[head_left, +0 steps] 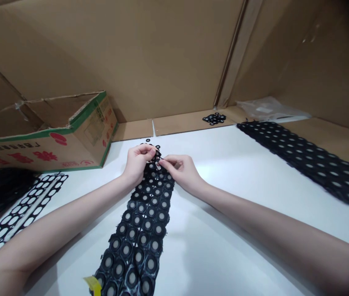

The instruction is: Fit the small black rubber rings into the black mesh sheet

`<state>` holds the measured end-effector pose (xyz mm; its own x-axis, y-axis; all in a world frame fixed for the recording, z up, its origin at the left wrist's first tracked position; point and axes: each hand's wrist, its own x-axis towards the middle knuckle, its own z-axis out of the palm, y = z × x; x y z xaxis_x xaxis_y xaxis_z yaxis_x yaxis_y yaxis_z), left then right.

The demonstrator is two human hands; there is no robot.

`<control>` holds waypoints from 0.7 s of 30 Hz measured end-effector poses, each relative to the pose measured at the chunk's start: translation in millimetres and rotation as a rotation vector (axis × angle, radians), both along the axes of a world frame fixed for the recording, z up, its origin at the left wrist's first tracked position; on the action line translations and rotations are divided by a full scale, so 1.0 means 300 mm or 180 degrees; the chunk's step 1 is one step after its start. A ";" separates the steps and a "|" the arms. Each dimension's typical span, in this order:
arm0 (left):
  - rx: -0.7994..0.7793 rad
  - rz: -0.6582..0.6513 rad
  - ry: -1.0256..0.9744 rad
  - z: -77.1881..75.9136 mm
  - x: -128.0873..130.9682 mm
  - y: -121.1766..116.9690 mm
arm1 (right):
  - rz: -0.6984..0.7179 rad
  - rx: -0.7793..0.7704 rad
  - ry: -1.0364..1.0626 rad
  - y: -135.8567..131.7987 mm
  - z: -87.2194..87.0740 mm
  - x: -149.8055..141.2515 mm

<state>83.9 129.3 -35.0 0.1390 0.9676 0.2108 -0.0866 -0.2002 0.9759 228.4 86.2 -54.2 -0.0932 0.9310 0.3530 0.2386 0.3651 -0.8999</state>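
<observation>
A long black rubbery strip of joined rings with pale round centres runs away from me across the white table. At its far end my left hand is closed, thumb and fingers pinching the black ring material. Just right of it my right hand is also closed, its thumb and fingertips pinched at the strip's end by a thin dark bit. The fingers partly hide the exact spot they grip. Beyond my left hand lie a few small loose black rings. Yellow tape sticks to the strip's near left corner.
An open cardboard box stands at the left, with an open black mesh strip and a dark heap before it. A second ring sheet lies right. Farther back are a ring pile and a clear plastic bag.
</observation>
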 end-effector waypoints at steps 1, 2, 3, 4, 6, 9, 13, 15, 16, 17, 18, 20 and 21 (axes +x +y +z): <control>-0.0065 0.0010 -0.0020 -0.002 0.001 -0.001 | 0.0004 0.0025 -0.0009 0.000 -0.001 0.000; -0.0118 0.0019 -0.0036 -0.003 0.001 -0.002 | 0.0007 0.0047 -0.0015 0.000 -0.001 -0.001; -0.0159 0.0027 -0.0049 -0.004 0.002 -0.002 | 0.0014 0.0063 -0.0017 0.000 -0.001 -0.001; -0.0188 0.0033 -0.0059 -0.004 0.003 -0.002 | 0.0016 0.0077 -0.0019 -0.001 0.000 -0.001; -0.0200 0.0048 -0.0071 -0.002 0.004 -0.002 | 0.0007 0.0102 -0.0039 -0.004 0.002 -0.002; -0.0005 -0.0003 0.0018 0.011 -0.003 -0.001 | -0.0044 0.0118 -0.0009 -0.008 0.004 -0.001; 0.0849 -0.0403 0.0858 0.030 -0.033 -0.001 | -0.0231 -0.0041 0.0093 -0.006 0.001 0.002; 0.1110 -0.0502 0.1268 0.038 -0.051 -0.002 | -0.0290 -0.0096 0.0031 -0.003 -0.003 0.004; 0.1205 -0.0528 0.1460 0.043 -0.058 -0.002 | -0.0285 -0.0104 -0.0003 -0.002 -0.006 0.004; 0.1309 -0.0565 0.1655 0.048 -0.064 -0.001 | -0.0264 -0.0107 -0.0023 0.000 -0.008 0.005; 0.1421 -0.0611 0.1839 0.055 -0.068 -0.001 | -0.0243 -0.0107 -0.0027 0.001 -0.010 0.005; 0.1648 -0.0724 0.2128 0.069 -0.072 0.002 | -0.0224 -0.0106 -0.0014 0.002 -0.013 0.005; 0.1759 -0.0776 0.2225 0.076 -0.072 0.003 | -0.0222 -0.0103 -0.0013 0.001 -0.014 0.005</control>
